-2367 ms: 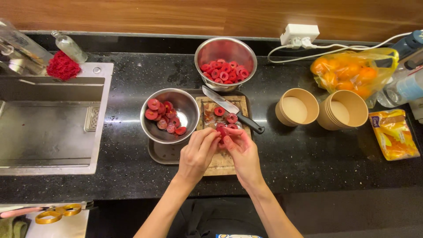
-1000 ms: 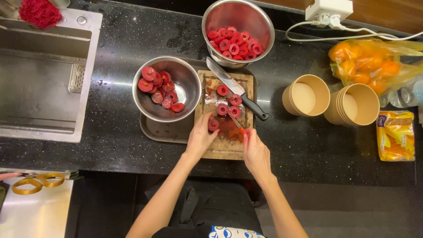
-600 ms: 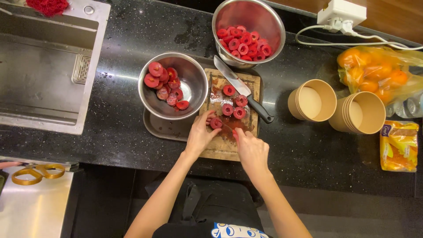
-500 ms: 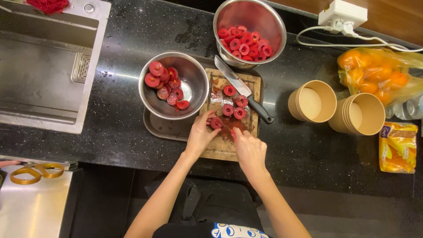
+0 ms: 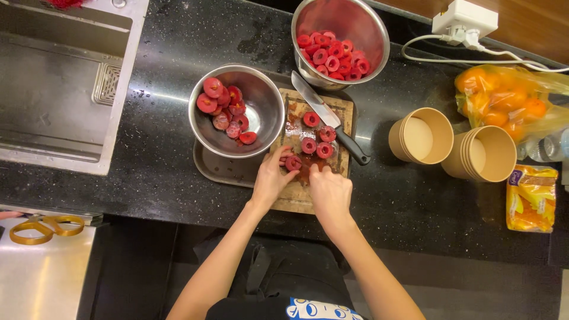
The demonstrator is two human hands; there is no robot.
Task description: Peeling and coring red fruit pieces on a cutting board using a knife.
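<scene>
L hand (image 5: 271,181) grip: fruit slice (image 5: 293,163) at fingertips | R hand (image 5: 330,191) beside (touching?)

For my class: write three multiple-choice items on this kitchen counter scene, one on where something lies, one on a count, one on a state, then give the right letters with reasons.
1. Where does the knife lie?
A. in the sink
B. on the cutting board
C. inside a bowl

2. How many steel bowls hold red fruit pieces?
A. one
B. two
C. four

3. What is the left hand doing?
A. touching a red fruit piece on the board
B. gripping the knife
C. lifting a paper cup

Answers: 1 B, the blade rests across the board's top. 2 B, the near bowl and far bowl both hold pieces. 3 A, its fingertips are on the piece.
</scene>
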